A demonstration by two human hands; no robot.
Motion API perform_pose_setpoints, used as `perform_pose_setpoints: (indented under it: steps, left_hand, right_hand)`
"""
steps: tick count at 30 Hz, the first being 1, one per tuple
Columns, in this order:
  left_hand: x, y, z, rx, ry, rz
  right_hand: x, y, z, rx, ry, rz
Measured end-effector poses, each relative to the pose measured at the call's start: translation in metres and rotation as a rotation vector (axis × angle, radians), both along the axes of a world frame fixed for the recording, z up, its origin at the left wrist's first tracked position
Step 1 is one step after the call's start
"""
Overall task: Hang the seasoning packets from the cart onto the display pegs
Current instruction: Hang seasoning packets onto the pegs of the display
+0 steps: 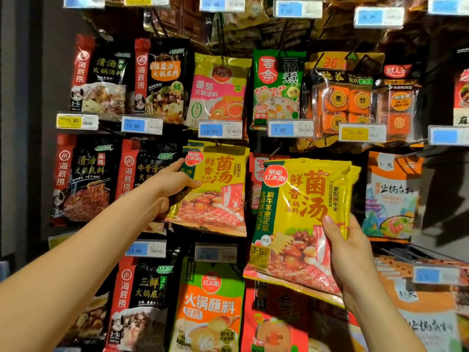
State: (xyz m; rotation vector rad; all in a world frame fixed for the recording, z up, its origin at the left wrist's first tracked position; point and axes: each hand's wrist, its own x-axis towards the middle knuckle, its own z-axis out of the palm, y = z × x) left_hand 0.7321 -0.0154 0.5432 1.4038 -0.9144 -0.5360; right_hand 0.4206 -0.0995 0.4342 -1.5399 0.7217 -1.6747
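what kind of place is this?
Likely a supermarket aisle: seasoning packets hang in rows, price tags sit under them, the right hand holds yellow packets, the left hand grips a hanging yellow packet.

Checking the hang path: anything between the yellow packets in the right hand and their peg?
Nothing lies between the held yellow packets and the hanging yellow packet, which the left hand grips. The 10.90 price tag sits just above that packet's top; the peg itself is hidden.

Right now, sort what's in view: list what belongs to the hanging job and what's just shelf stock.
Job: left grip on the hanging yellow packet; right grip holding the loose yellow packets.
Bystanders: tomato packet; green packet; price tags.
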Motion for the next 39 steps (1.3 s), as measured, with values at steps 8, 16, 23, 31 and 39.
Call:
perform_pose_setpoints:
  steps: [8,16,23,31,39]
  left_hand:
    - [-0.003,0.003,-0.014,-0.139,-0.002,0.021]
    - [-0.013,0.002,-0.023,-0.236,-0.049,0.063]
    - [-0.011,-0.002,-0.014,-0.206,0.013,0.004]
    - [0.000,-0.007,0.001,-0.161,0.065,-0.049]
    - [0.013,-0.009,-0.001,-0.142,0.074,-0.010]
  right_hand:
    - [-0.001,0.003,0.000,-0.005,-0.011,0.014]
    - [0.003,0.002,-0.002,0.004,-0.011,0.020]
    - [0.003,0.003,0.000,-0.011,-0.015,0.030]
    - [0.000,0.005,0.000,-0.014,-0.015,0.050]
    - [-0.002,0.004,-0.001,0.000,-0.022,0.034]
